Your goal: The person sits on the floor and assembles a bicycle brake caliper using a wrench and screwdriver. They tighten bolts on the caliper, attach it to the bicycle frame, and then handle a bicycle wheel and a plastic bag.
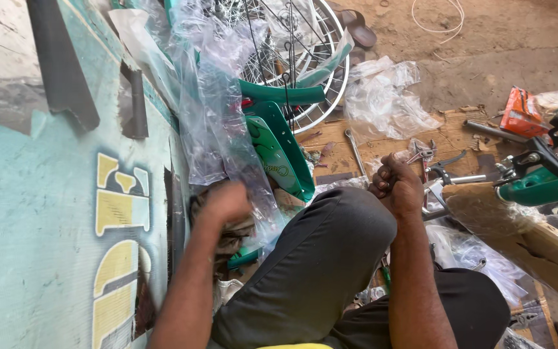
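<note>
left hand (224, 205): blurred with motion, fingers curled in; it is pressed against a crumpled dark rag (230, 236) beside the clear plastic wrap, but whether the rag is actually gripped cannot be told.
right hand (395, 186): closed into a loose fist, resting just past the raised knee; nothing can be made out inside it, and whether anything is held cannot be told.
rag: bunched low between the painted board and the green frame parts, partly hidden by the left hand.
plastic wrap (211, 103): clear, wrinkled sheeting draped over the green bicycle frame (279, 139) and running down toward the rag.
bicycle wheel (305, 58): chrome rim and spokes, seen at the top behind the green frame.
painted board (46, 213): large, pale teal, filling the left side; blocky yellow lettering with dark shadows is set at its lower middle, and dark torn strips lie at its top.
orange packet (521, 111): small crinkled pouch, lying on the ground at the right edge, above the second green frame tube (544, 184).
loose plastic bag (382, 97): clear, crumpled, on brown cardboard right of the wheel.
tools: a spanner (355, 150) and pliers (423, 152) are laid on the cardboard just beyond the right hand.
trousers (318, 265): dark grey, knee raised between the two hands.
</note>
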